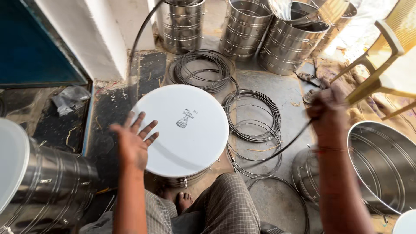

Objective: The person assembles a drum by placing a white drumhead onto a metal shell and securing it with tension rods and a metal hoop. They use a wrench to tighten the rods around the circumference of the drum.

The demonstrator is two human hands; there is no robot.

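Observation:
A round drum with a white skin [186, 134] and a small dark emblem at its centre stands on the floor in front of me, its steel shell just showing below. My left hand [132, 141] hovers over the drum's left rim, fingers spread, holding nothing. My right hand [327, 115] is raised to the right and closed on a thin dark metal hoop [277, 154] that curves down toward the floor; another dark curved rod [138, 39] arcs above the drum's left side. My bare foot [184, 200] rests under the drum.
Coils of wire hoops [203, 69] and more hoops [253, 117] lie behind and right of the drum. Steel drum shells [245, 28] stand at the back, one [385, 167] at right, one [47, 186] at left. A yellow plastic chair [388, 56] is at top right.

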